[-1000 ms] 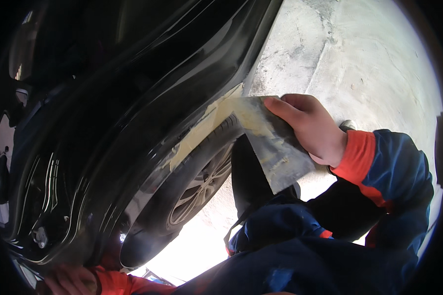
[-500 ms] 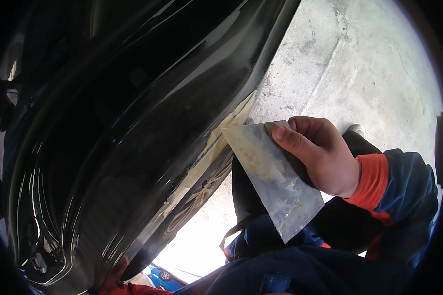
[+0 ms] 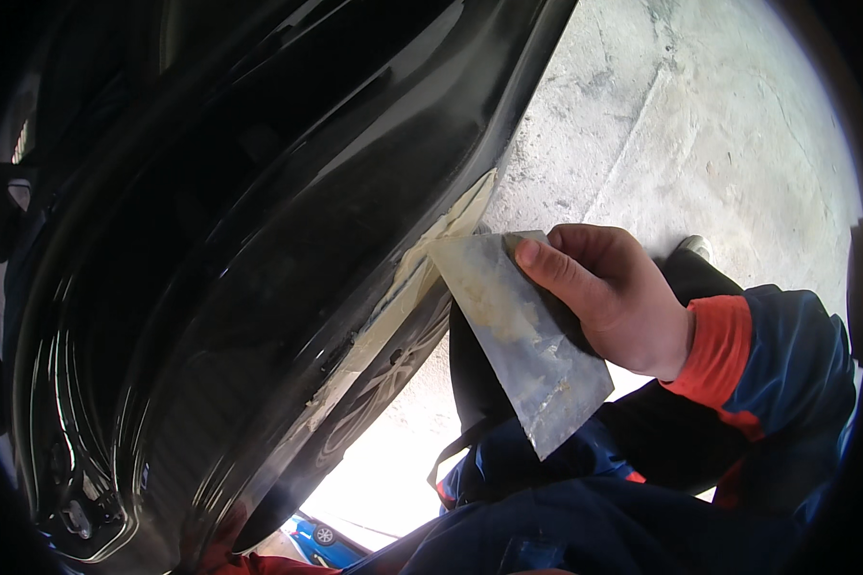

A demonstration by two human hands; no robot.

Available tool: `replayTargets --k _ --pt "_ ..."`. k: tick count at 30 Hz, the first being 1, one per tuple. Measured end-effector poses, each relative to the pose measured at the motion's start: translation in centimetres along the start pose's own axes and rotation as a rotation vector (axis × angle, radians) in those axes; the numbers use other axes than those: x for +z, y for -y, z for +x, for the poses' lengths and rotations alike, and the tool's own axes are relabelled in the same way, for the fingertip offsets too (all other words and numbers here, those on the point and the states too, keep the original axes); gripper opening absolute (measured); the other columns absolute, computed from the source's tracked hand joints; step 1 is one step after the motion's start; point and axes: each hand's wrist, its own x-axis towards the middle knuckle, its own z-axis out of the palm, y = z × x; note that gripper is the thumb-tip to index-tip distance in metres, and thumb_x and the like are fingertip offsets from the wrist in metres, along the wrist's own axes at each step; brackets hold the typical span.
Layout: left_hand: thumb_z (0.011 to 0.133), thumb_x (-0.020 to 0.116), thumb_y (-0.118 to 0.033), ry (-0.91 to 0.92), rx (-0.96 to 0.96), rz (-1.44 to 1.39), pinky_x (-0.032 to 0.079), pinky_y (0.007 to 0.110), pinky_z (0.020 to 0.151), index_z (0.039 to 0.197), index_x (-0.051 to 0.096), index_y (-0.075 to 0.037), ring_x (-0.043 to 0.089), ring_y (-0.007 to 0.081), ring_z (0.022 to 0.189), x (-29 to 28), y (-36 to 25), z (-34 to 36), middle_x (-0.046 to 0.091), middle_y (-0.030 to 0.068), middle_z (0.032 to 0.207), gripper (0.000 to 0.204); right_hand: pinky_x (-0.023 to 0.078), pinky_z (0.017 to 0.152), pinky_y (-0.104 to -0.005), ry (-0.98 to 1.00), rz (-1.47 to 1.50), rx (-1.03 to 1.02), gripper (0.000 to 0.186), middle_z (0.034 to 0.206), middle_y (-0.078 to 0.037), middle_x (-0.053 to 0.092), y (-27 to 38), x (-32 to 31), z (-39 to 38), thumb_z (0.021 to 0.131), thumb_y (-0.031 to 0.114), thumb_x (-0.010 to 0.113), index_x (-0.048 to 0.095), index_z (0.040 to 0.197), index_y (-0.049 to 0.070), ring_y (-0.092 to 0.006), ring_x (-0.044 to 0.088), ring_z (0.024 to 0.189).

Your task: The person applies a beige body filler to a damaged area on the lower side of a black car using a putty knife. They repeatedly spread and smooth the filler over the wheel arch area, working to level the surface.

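Observation:
My right hand point(image 3: 616, 299) pinches a thin, flat metal filler spreader point(image 3: 537, 350) by its upper edge, thumb on the face toward me. Cream-coloured filler is smeared over that face. The spreader's upper left corner meets a strip of cream body filler point(image 3: 390, 311), or overlaps it in view; contact is unclear. This strip runs along the lower edge of a glossy black car body panel point(image 3: 288, 230). Of my left arm only a red sleeve point(image 3: 276, 565) shows at the bottom edge, and the hand itself cannot be made out.
The curved car panel fills the left side. Pale concrete floor point(image 3: 738, 144) lies to the right, with my shoe point(image 3: 696, 247) on it beyond the right hand. My dark-clothed legs are under the spreader. A blue car point(image 3: 328, 546) appears small at the bottom.
My right hand and the spreader have shifted slightly left and up along the filler strip. The grip stays the same.

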Motion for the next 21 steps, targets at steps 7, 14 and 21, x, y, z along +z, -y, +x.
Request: replayTargets --k 7,14,21 --pt "0.098 0.061 -0.021 0.007 -0.006 -0.003 0.049 0.051 0.077 0.092 0.051 -0.018 0.065 0.0259 0.074 -0.1 -0.3 0.4 0.063 -0.003 0.087 0.012 0.05 0.066 -0.0239 -0.051 -0.025 -0.069 0.049 0.077 -0.005 0.068 -1.0 -0.3 0.5 0.098 0.045 0.065 0.07 0.097 -0.003 -0.0084 0.06 0.07" --pt "0.098 0.06 -0.021 0.003 -0.011 -0.004 0.049 0.051 0.075 0.092 0.051 -0.018 0.065 0.0262 0.073 -0.2 -0.7 0.7 0.063 -0.0028 0.086 0.012 0.049 0.065 -0.0242 -0.12 -0.056 -0.076 0.051 0.075 -0.004 0.066 -1.6 -0.9 1.1 0.098 0.047 0.065 0.07 0.096 -0.003 -0.0077 0.058 0.069" --pt "0.098 0.06 -0.02 -0.017 -0.037 0.015 0.049 0.052 0.074 0.091 0.051 -0.017 0.065 0.0264 0.073 -0.2 -0.8 0.7 0.063 -0.0026 0.084 0.011 0.049 0.063 -0.0241 -0.238 -0.141 -0.091 0.055 0.074 -0.004 0.066 -1.9 -2.0 1.3 0.1 0.05 0.059 0.07 0.096 -0.003 -0.0075 0.058 0.066"
